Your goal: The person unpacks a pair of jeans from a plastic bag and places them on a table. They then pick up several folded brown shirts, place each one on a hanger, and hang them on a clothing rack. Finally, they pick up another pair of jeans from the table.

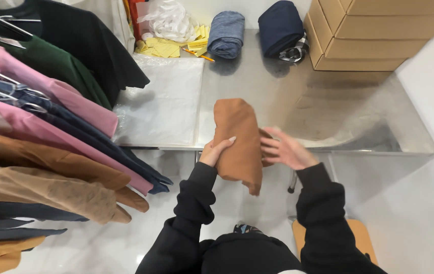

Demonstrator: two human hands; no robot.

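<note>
the left hand (pixel 216 151) is closed on the near left edge of a brown garment (pixel 237 142), thumb on top and fingers tucked under, so the fold holds its shape; the right hand (pixel 285 149) is open, fingers spread and a little blurred, flat against the garment's right side as if pressing the roll together; it grips nothing. the garment is rolled or folded into a long bundle that lies across the front edge of a steel table (pixel 328 111), its far end resting on the metal and its near end hanging off over the floor, which is why the left hand props it from beneath.

just left of it on the table lies a flat clear plastic bag (pixel 163 101), close enough to reach; further back sit a grey-blue roll (pixel 226 33) and a navy roll (pixel 280 26), both finished bundles set side by side, apart from the brown one; behind the bag are yellow slips (pixel 163 48) and a heap of white plastic (pixel 168 20). cardboard boxes (pixel 374 33) are stacked at the far right corner. to the left a rack of shirts (pixel 44 132) hangs on hangers, in pink, green, navy, tan and black, sleeves drooping toward the table. both arms wear black sleeves (pixel 323 213); a wooden stool (pixel 361 236) shows under the right arm.
</note>
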